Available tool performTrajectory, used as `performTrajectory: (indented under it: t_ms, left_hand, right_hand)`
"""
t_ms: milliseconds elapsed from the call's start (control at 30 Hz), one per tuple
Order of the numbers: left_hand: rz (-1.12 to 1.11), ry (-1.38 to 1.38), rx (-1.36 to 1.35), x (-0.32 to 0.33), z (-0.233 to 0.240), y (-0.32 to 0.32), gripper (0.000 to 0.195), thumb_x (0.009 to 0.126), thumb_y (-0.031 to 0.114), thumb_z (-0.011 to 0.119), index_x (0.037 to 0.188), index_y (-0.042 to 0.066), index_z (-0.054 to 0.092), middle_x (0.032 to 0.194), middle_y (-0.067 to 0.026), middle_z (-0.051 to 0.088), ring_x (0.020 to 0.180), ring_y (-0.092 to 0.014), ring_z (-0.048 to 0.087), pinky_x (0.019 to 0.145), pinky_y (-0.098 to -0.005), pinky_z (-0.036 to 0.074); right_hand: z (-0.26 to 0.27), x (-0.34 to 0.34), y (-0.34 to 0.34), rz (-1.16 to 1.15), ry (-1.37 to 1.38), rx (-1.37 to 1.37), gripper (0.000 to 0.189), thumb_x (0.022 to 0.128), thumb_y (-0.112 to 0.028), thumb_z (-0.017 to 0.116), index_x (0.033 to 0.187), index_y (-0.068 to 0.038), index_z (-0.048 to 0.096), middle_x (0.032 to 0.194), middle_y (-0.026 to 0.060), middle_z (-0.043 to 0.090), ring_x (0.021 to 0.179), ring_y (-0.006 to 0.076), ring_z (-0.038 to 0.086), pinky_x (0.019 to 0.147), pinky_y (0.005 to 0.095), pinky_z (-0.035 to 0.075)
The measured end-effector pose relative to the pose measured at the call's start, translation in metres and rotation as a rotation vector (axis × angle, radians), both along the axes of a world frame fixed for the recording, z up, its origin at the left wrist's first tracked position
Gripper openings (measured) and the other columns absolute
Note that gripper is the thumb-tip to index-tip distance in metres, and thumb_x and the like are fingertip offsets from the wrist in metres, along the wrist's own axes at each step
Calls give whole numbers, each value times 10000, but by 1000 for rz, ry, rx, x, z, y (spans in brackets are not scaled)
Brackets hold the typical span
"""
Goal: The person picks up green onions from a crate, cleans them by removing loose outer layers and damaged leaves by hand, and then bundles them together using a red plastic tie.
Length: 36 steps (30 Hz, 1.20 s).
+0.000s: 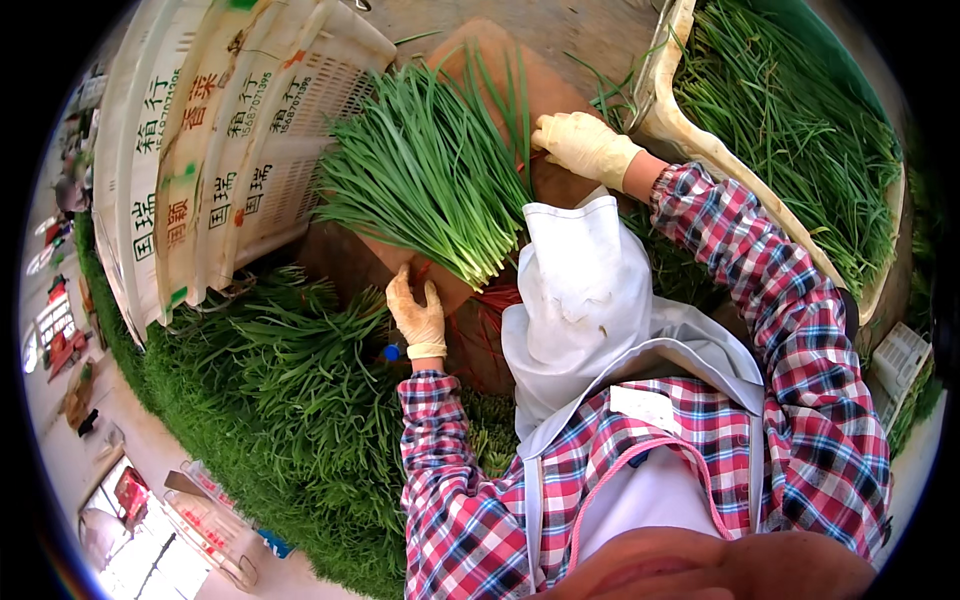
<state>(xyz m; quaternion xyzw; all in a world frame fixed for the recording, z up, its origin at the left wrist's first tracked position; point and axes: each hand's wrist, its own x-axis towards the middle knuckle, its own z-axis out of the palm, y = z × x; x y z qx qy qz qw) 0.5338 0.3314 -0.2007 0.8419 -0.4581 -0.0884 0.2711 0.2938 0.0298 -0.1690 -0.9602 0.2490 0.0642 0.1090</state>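
A loose bunch of green garlic chives (427, 165) lies before me on a brown board (491, 52), pale cut ends towards my body. My left hand (418, 311), in a cream glove, is just below the cut ends, thumb and forefinger apart. A thin red strand shows close by its fingertips. To the right of the leaves, my right hand (589, 148) wears a matching glove and has curled fingers. A red tie (520, 166) shows at its fingertips and runs towards the bunch. More red ties (499, 298) lie beside my white apron (581, 277).
Stacked white plastic crates (247, 135) with writing stand at the left. Below them spreads a large heap of chives (300, 405). A lined container (720, 139) full of loose greens is at the right. A blue cap (391, 352) sits beside my left wrist.
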Motion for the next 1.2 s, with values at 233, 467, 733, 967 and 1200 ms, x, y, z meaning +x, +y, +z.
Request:
performTrajectory:
  t_ms: [233,467,733,967,1200]
  left_hand:
    - [-194,-254,95,12,6,-12,172,860,72,652,1029,35,652,990,-91,627,933,-259,580,842,-363,471]
    - [208,946,-288,7,-1,-11,274,881,126,716,1114,-1,650,1041,-34,653,913,-107,593,855,-248,477]
    - [269,1315,-557,10,-10,-35,210,930,109,650,1117,16,625,973,-35,635,834,-111,600,723,-226,489]
    - [220,1106,-453,-25,30,-85,225,898,76,687,1100,-4,629,1002,-53,658,870,-112,615,765,-231,499]
    - [262,1141,-479,-32,39,-101,217,883,43,694,1080,-22,629,1014,-65,666,896,-119,620,813,-232,506]
  right_hand:
    - [-6,1,9,-43,156,4,140,844,-143,581,925,-55,653,947,123,640,874,333,661,747,402,539]
    - [32,-1,-2,-59,113,127,235,909,-200,541,1073,-133,696,998,137,636,903,329,658,738,424,532]
    - [59,40,-9,-26,-158,213,204,908,-253,562,910,-82,674,884,122,680,814,330,661,734,427,521]
    - [50,98,29,21,-464,750,202,823,-230,686,936,-63,711,874,122,703,817,294,674,748,365,522]
    - [46,96,43,-120,-392,830,250,818,-291,728,918,-62,732,837,122,710,768,258,672,729,335,520]
